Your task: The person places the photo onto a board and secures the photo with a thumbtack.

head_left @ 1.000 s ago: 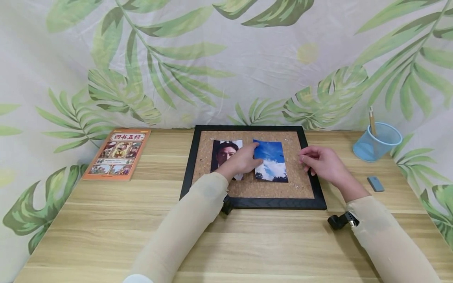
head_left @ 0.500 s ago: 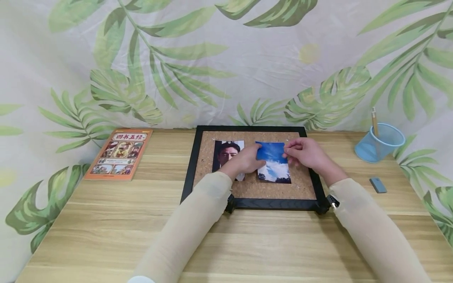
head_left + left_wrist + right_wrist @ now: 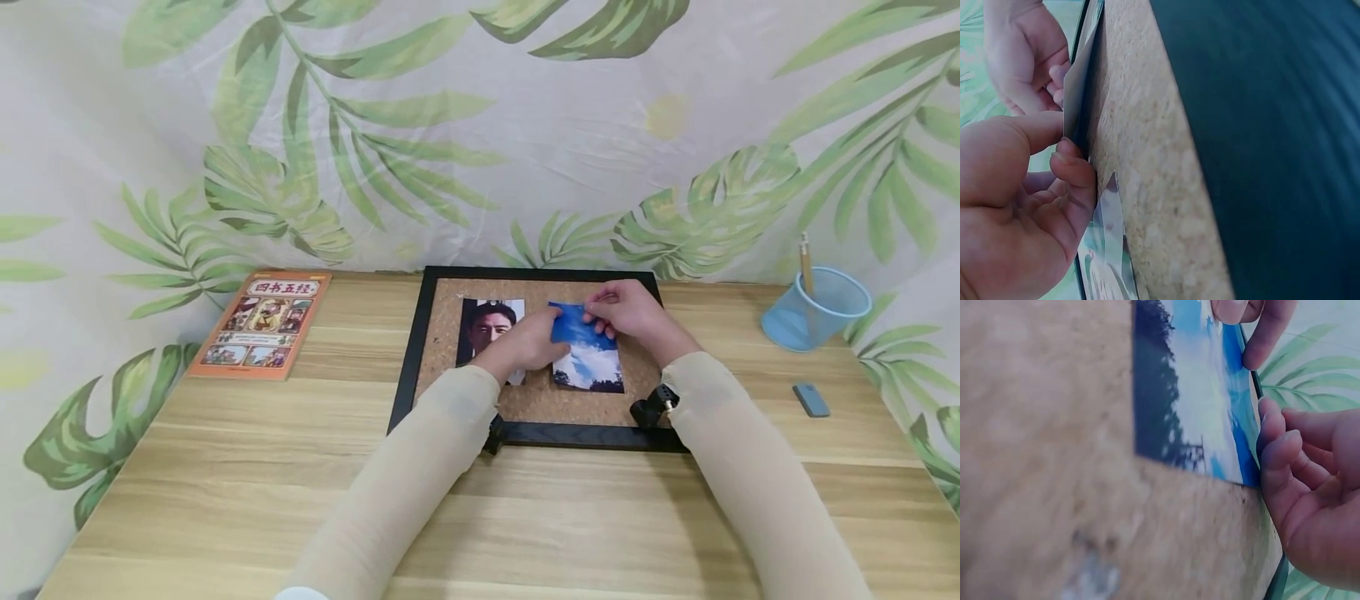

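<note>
A photo of blue sky and clouds (image 3: 588, 358) lies over a cork board (image 3: 540, 408) with a black frame. My left hand (image 3: 532, 340) pinches this photo's left edge between thumb and finger; the left wrist view has the print (image 3: 1079, 87) standing slightly off the cork there. At the photo's upper edge, my right hand (image 3: 630, 312) brings thumb and index fingertips together; I cannot tell what small thing they pinch. In the right wrist view those fingertips (image 3: 1279, 447) are right at the photo's edge. A portrait photo (image 3: 487, 321), partly covered by my left hand, is on the board's left half.
A clear pushpin (image 3: 1091, 575) sticks in the cork near the sky photo. To the left lies an orange book (image 3: 262, 325). On the right stand a blue mesh cup (image 3: 806, 321) with a pencil (image 3: 806, 262) and, nearer, a small grey-blue block (image 3: 812, 400). A leaf-print cloth (image 3: 555, 150) hangs behind.
My right hand has moved left from the board's right edge to the top of the sky photo. The left hand has kept its grip on the photo. The head view has shifted slightly.
</note>
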{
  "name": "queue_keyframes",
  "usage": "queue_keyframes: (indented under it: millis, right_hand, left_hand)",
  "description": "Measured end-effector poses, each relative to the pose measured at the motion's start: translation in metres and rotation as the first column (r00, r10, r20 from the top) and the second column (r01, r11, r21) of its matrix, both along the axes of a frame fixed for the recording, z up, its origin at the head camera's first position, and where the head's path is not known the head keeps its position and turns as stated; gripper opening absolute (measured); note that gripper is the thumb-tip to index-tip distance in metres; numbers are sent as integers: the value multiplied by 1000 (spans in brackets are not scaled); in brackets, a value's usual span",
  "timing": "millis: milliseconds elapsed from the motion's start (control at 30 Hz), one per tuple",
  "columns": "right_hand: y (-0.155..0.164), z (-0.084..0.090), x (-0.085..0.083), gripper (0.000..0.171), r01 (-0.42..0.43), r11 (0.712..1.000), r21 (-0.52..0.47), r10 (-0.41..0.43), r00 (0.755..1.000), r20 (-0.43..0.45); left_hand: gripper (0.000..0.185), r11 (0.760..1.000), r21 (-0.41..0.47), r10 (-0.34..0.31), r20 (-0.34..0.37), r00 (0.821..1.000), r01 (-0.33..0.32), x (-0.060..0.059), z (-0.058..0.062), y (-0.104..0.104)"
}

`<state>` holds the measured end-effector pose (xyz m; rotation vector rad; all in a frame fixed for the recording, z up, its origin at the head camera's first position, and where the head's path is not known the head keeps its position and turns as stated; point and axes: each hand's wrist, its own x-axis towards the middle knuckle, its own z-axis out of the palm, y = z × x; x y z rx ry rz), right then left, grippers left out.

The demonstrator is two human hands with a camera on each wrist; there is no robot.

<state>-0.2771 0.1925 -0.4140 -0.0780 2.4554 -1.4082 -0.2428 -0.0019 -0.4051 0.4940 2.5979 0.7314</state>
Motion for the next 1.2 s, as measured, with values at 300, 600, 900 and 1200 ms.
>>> queue_keyframes:
  millis: [300, 600, 900, 1200]
  right_hand:
    - [-11, 1, -14, 18, -16, 996, 93, 16, 1000, -1]
    - [-16, 8, -23, 18, -75, 972, 225, 60, 996, 72]
    - [-16, 10, -31, 20, -127, 960, 249, 92, 985, 147]
    - [-11, 11, -32, 17, -114, 963, 245, 71, 982, 175]
  left_hand:
    - [68, 1000, 2, -4, 5, 1000, 4, 0, -3, 0]
    - [68, 1000, 2, -16, -10, 1000, 16, 0, -4, 0]
    - [68, 1000, -2, -14, -24, 1000, 14, 0, -4, 0]
    - [68, 1000, 2, -7, -17, 1000, 7, 0, -4, 1]
